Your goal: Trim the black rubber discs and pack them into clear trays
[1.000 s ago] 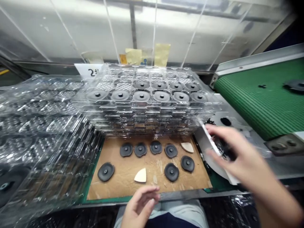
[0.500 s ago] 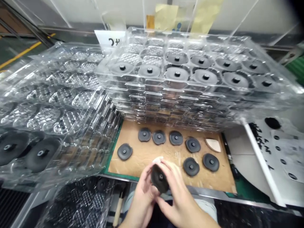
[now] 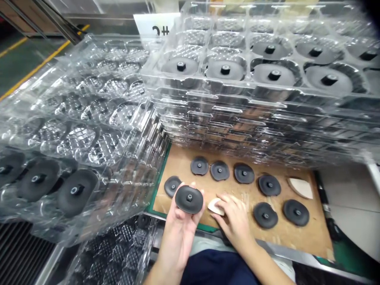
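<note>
My left hand (image 3: 180,233) holds a dark grey, rounded disc part (image 3: 197,202) by its edges, its short central post facing up. In my right hand (image 3: 236,221), thumb and fingers pinch a small cream-white wedge-shaped pad (image 3: 214,206), which is apart from the disc. Behind the held disc, a similar disc (image 3: 170,188) lies partly covered on the brown cardboard (image 3: 204,152). Several more such discs (image 3: 244,173) are spread across the board, two of them just right of my right hand.
A larger cream wedge (image 3: 300,187) rests at the board's right. Behind stands a tall stack of clear plastic trays (image 3: 225,107), discs in the top one. Another tray stack (image 3: 124,166) rises at left, with discs at its near edge. More trays (image 3: 109,253) sit below the bench.
My hands have moved apart: the left carried the disc up and left and tilted it flatter, the right drew away rightward with the pad. The camera view has shifted left and closer.
</note>
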`<state>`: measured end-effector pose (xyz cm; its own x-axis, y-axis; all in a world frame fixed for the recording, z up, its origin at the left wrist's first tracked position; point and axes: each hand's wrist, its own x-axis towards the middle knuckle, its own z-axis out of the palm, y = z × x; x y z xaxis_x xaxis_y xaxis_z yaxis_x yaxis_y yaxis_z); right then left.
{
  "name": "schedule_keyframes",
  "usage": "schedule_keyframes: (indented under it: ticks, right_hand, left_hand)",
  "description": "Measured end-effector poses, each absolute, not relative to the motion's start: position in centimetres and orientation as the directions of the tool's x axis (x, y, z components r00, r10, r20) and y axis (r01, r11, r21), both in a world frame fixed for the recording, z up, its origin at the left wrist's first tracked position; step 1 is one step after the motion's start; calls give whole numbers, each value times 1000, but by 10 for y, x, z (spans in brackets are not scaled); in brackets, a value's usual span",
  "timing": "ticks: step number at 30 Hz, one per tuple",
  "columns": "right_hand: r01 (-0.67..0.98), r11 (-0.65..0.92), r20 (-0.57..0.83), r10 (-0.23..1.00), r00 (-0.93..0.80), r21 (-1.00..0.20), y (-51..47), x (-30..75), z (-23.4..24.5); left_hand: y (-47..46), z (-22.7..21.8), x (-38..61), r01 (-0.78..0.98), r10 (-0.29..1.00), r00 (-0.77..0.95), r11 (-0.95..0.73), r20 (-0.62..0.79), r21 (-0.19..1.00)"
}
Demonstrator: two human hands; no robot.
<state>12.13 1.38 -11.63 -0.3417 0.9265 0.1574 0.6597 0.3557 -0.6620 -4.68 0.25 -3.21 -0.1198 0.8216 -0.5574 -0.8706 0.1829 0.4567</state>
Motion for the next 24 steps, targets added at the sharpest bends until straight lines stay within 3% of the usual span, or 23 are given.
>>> schedule_keyframes:
  ticks: [9, 15, 24]
  right_hand:
    - [509, 331, 173, 927, -331, -795, 48, 112, -44]
    - [450, 505, 351, 854, -385, -736, 45, 88, -5]
    - [471, 522, 375, 848, -374, -711, 40, 95, 1]
  left_hand:
    - [12, -27, -45, -849, 824, -203, 121, -529, 515]
    - [7, -18, -37, -834, 812, -189, 164, -553, 527]
    - [5, -10, -31, -832, 817, -178, 172, -548, 527]
